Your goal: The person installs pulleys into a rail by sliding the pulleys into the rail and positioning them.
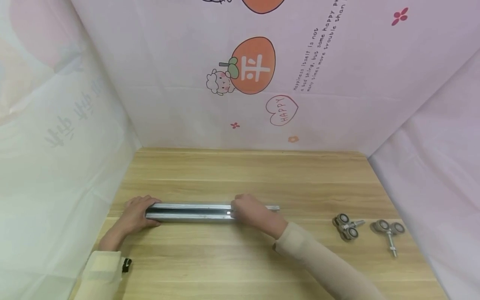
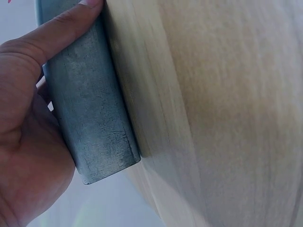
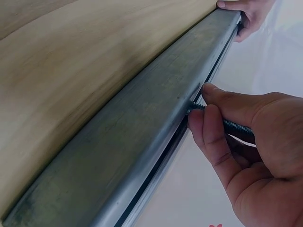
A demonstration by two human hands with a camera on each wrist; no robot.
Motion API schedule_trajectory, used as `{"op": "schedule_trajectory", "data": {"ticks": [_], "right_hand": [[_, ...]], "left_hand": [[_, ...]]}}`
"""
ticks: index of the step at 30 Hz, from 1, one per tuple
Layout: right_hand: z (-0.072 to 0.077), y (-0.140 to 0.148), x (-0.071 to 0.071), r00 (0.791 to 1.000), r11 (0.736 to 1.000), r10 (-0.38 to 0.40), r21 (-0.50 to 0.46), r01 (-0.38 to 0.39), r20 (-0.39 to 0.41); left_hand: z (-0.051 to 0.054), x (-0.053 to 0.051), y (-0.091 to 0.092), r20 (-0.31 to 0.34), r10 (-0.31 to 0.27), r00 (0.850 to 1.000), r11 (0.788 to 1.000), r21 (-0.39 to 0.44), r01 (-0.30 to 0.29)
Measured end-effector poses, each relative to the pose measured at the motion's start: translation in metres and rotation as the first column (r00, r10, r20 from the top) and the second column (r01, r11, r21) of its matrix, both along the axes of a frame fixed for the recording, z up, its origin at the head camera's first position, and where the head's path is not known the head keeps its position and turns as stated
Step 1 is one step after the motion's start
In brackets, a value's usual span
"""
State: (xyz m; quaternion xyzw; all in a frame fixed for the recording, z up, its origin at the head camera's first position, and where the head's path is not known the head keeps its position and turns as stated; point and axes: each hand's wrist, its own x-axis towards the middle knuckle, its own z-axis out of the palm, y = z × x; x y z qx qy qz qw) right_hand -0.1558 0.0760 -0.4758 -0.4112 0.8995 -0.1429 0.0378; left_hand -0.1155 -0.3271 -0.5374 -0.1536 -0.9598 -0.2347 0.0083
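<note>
A grey metal C-shaped rail (image 1: 191, 216) lies lengthwise on the wooden table, its long slot facing up. My left hand (image 1: 138, 211) grips the rail's left end, with the thumb along its near side in the left wrist view. Right of the rail's middle, my right hand (image 1: 252, 211) pinches a threaded bolt (image 3: 239, 130) between thumb and fingers. The bolt stands out of the slot in the right wrist view. Whatever its inner end joins is hidden inside the rail. A small shiny metal piece (image 1: 228, 213) shows in the slot beside my right hand.
Two roller trolleys with threaded bolts lie at the table's right: one trolley (image 1: 346, 227) nearer the rail, another trolley (image 1: 390, 227) by the right edge. Printed white cloth (image 1: 180, 112) walls the back and both sides of the wooden table (image 1: 210, 258).
</note>
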Motion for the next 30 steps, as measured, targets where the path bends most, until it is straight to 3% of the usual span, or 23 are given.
{"op": "schedule_trajectory", "data": {"ticks": [30], "right_hand": [[-0.004, -0.039, -0.003, 1.0, 0.999, 0.026, 0.029, -0.025, -0.013]], "left_hand": [[0.002, 0.001, -0.001, -0.022, -0.004, 1.0, 1.0, 0.001, 0.004]]}}
